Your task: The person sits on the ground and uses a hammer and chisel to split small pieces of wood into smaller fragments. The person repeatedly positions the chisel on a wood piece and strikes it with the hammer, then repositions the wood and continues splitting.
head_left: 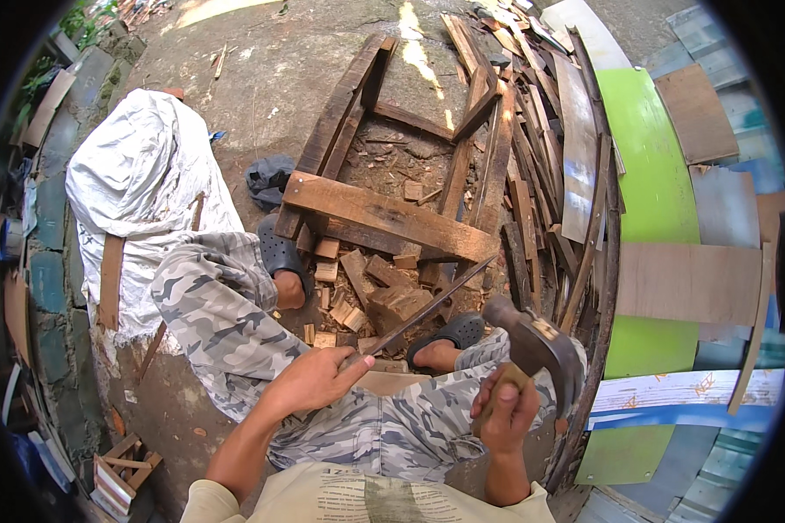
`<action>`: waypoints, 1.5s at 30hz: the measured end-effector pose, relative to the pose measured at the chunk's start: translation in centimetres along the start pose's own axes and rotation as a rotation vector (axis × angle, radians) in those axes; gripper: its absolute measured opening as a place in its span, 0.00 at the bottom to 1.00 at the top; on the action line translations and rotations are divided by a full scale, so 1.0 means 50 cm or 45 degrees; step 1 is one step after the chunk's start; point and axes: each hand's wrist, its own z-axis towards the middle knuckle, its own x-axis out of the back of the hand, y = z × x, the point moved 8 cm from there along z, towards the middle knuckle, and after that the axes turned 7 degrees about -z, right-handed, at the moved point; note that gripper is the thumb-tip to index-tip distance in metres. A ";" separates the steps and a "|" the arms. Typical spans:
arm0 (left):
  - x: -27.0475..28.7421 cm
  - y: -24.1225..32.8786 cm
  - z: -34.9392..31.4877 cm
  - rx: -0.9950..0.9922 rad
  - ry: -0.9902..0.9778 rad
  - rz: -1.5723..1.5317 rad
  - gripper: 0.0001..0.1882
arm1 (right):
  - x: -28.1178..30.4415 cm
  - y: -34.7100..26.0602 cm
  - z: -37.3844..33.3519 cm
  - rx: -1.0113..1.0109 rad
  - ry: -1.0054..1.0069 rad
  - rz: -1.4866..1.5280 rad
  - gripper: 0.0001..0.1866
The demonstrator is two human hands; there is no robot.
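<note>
- Our left hand [316, 380] is closed around the near end of a long thin metal bar [427, 307]. The bar slants up and to the right, and its far tip sits against the edge of the wooden plank [384, 218] laid across the old frame [392, 113].
- Our right hand [503, 410] is wrapped tight round the wooden handle of a hammer [536, 344], with the head raised up over our right knee, just right of the bar.
- Handling guess: the bar looks stiff and fairly slim, so it'll probably ring and jump if struck. We'd say keep the grip low and firm at the near end, fingers clear of the struck end.
- The hammer looks head-heavy. Our hand sits close up under the head, which gives control more than swing.
- The plank looks weathered and dry, likely to split rather than bend.
- Small offcut blocks [358, 292] lie on the ground between our sandalled feet [281, 253], and loose boards [532, 174] are stacked to the right.
</note>
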 end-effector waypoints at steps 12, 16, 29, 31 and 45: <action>-0.013 -0.037 0.000 0.061 -0.030 0.033 0.32 | -0.050 0.052 0.001 0.017 -0.259 -0.550 0.17; -0.009 -0.046 0.009 0.022 0.010 0.012 0.33 | -0.022 0.011 0.030 0.051 -0.102 -0.276 0.24; -0.010 -0.015 0.042 -0.020 0.042 -0.016 0.32 | -0.047 0.131 0.024 -0.137 -0.164 -0.364 0.23; -0.015 -0.009 0.049 -0.002 0.031 -0.011 0.32 | -0.026 0.084 0.045 0.018 -0.030 -0.313 0.21; -0.049 -0.027 0.053 0.124 -0.052 0.048 0.32 | 0.012 0.129 0.076 -0.156 0.030 -0.176 0.23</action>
